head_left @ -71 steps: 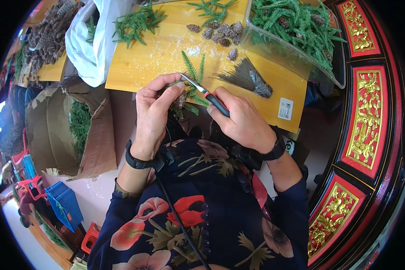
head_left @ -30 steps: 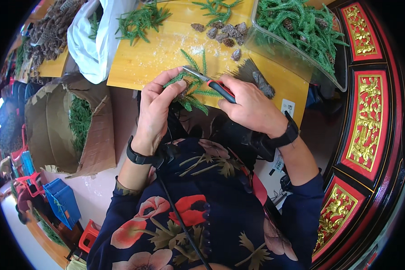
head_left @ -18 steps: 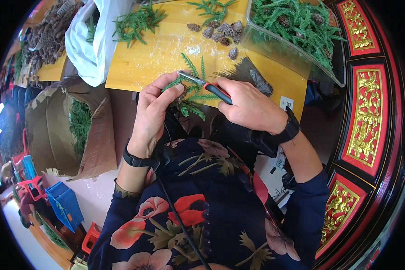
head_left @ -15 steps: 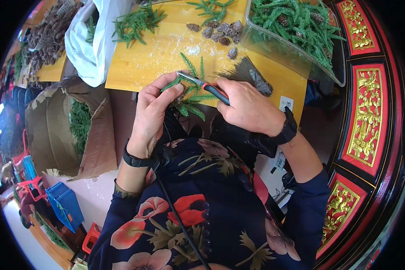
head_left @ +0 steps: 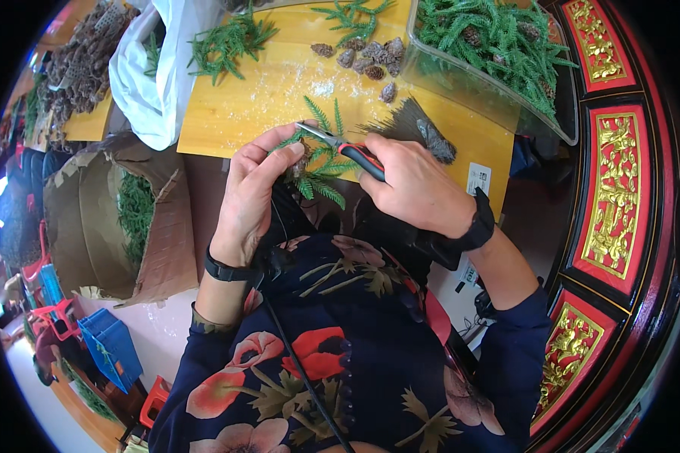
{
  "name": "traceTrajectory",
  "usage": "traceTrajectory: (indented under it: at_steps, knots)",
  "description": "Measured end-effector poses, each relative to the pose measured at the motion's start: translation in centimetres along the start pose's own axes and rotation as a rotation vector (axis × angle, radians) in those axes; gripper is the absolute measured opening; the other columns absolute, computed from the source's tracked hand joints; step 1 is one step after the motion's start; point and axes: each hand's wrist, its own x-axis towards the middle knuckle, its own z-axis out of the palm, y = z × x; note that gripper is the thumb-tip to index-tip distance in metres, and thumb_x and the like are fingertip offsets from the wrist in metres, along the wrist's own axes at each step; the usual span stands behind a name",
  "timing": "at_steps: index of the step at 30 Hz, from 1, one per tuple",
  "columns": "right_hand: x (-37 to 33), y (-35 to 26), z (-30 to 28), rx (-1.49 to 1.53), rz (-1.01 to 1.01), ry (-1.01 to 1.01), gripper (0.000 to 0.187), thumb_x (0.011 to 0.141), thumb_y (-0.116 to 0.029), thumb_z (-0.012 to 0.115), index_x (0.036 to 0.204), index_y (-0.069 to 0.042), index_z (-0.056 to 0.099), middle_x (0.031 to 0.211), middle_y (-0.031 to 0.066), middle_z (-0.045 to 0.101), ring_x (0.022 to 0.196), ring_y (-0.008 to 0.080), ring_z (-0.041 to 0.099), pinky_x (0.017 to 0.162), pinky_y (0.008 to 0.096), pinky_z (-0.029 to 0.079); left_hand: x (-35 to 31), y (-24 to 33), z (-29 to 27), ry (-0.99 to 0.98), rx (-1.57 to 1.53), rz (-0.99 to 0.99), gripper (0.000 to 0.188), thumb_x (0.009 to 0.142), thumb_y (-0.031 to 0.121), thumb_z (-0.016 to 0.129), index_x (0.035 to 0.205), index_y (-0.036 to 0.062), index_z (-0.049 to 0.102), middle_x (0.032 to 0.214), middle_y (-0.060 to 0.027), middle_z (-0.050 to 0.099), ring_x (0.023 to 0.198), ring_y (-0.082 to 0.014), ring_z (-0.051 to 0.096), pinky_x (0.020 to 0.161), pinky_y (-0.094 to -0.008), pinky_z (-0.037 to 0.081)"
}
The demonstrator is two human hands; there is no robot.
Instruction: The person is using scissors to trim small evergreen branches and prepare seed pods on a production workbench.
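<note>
My left hand pinches a green artificial pine sprig with a brown pine cone at its base, over the table's near edge. In my right hand are needle-nose pliers with black and red handles. Their metal jaws reach left to the fingertips of my left hand, above the sprig. Whether the jaw tips grip a wire there is too small to tell. Just beyond my right hand lies a bundle of thin dark wires, wrapped at one end.
Several pine cones and loose green sprigs lie on the yellow table, dusted with white flakes. A clear bin of greenery stands at the far right. On the left are a white plastic bag and a cardboard box.
Almost nothing differs. The pliers and both hands keep nearly the same place, and the whole picture has shifted very slightly.
</note>
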Motion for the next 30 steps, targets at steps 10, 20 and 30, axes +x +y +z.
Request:
traceTrajectory:
  at_steps: [10,20,30]
  knots:
    - [-0.5,0.6,0.3,-0.058,0.016,0.05,0.025,0.073,-0.011,0.06,0.094,0.001,0.055,0.081,0.0226,0.061,0.076,0.0412,0.06,0.067,0.0482,0.048,0.0,-0.3,-0.9,-0.095,-0.01,-0.015,0.03,0.087,0.003,0.057,0.117,-0.0025,0.058,0.106,-0.0036,0.063,0.094,-0.0087,0.056,0.084,-0.0239,0.043]
    - [-1.7,-1.1,1.0,-0.435,-0.06,0.501,0.021,0.068,-0.01,0.064,0.084,-0.002,0.052,0.07,0.0147,0.057,0.065,0.0362,0.059,0.058,0.0449,0.048,-0.2,-1.1,1.4,0.081,0.932,0.46,0.029,0.091,0.004,0.055,0.12,-0.0015,0.05,0.1,-0.0049,0.06,0.094,-0.0119,0.056,0.084,-0.0244,0.045]
    - [-2.9,0.4,-7.1,-0.261,0.08,0.657,0.02,0.078,-0.011,0.062,0.097,-0.004,0.061,0.074,0.0164,0.063,0.069,0.0343,0.062,0.06,0.0426,0.048,-0.2,-1.4,1.4,-0.001,0.265,0.307,0.04,0.088,0.004,0.059,0.126,0.0012,0.046,0.113,-0.0048,0.053,0.097,-0.0124,0.053,0.081,-0.0247,0.045]
